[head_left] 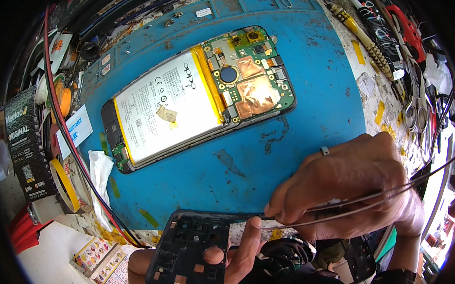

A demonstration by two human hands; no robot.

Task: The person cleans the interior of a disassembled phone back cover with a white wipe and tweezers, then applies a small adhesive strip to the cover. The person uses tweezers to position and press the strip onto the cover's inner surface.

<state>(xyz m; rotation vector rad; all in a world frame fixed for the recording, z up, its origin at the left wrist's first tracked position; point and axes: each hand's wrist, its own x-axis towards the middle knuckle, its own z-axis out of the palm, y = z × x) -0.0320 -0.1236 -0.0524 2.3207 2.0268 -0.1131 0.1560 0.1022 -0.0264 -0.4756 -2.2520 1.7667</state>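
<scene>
My left hand (243,252) grips a black plastic phone frame (182,251) at the lower edge, a fingertip showing through one of its cut-outs. My right hand (347,185) is closed around thin metal tweezers (331,217). Their tips point left, close to the frame's upper edge and my left fingertip; whether they touch cannot be made out. Beyond my hands lies an opened phone (171,99), tilted on the blue mat. Its white battery (162,119), green circuit board (280,88) and copper-coloured shielding (257,95) are exposed.
The blue work mat (321,80) spans the bench. Scissors (416,112) and other tools lie at the right. Along the left are a yellow tape roll (64,185), a black package (27,143), crumpled white wrapping (100,174) and a red-and-black cable (70,135).
</scene>
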